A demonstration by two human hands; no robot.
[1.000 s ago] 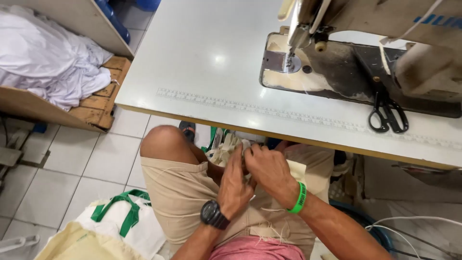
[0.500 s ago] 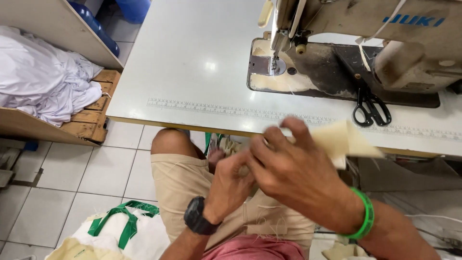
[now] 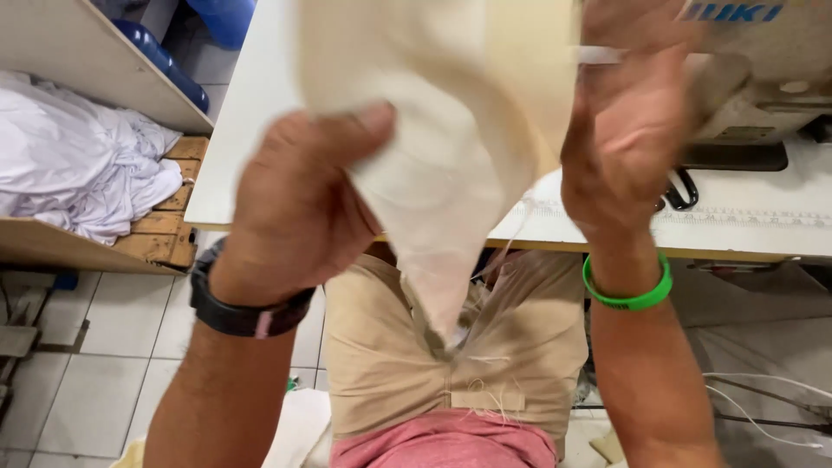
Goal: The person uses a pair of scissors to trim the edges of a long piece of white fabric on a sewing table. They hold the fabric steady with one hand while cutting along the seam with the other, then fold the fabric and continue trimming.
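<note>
Cream cloth [image 3: 451, 156] was held up above the desk [image 3: 745, 217], long axis hanging downward, pinched by the left hand [image 3: 303, 199] fingers, gripped alongside by the right hand [image 3: 633, 130].

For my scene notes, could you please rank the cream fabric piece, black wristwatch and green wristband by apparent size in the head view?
1. cream fabric piece, though nearness to the camera enlarges it
2. black wristwatch
3. green wristband, only slightly smaller
</note>
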